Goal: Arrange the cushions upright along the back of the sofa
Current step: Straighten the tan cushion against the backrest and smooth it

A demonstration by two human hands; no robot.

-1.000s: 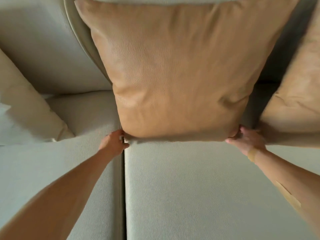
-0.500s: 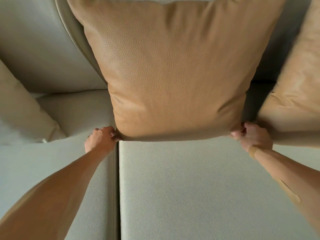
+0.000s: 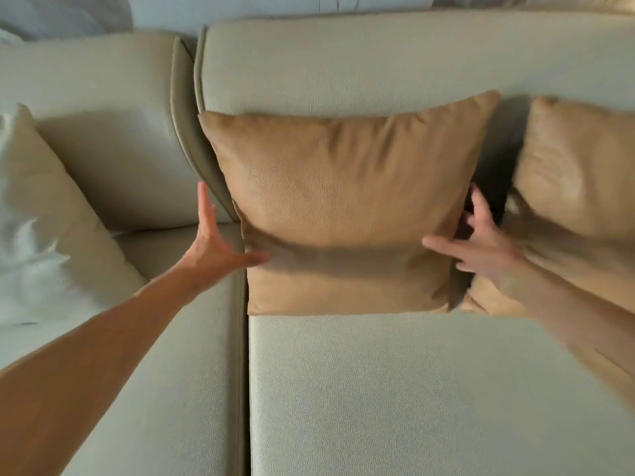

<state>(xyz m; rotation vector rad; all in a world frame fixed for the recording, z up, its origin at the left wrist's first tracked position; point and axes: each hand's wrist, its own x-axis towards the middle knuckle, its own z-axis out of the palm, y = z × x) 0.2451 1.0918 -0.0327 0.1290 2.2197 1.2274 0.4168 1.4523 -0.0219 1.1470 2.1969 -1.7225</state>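
A tan leather cushion [image 3: 343, 207] stands upright against the cream sofa back [image 3: 343, 63], its lower edge on the seat. My left hand [image 3: 216, 245] is open at the cushion's lower left side, thumb touching the leather, fingers spread upward. At the cushion's right edge my right hand [image 3: 481, 242] is open with fingers spread, pressing against it. A second tan cushion [image 3: 577, 187] leans on the sofa back to the right, partly behind my right forearm. A beige cushion [image 3: 51, 214] lies tilted at the far left.
The cream seat cushions [image 3: 412, 389] fill the foreground, split by a seam [image 3: 242, 372] below the tan cushion's left corner. A white cloth or pillow [image 3: 24, 255] lies against the beige cushion at the left edge.
Both hands have let go of the tan cushion's bottom corners and moved up to its sides, fingers now spread. The view has pulled back, showing the sofa back's top.
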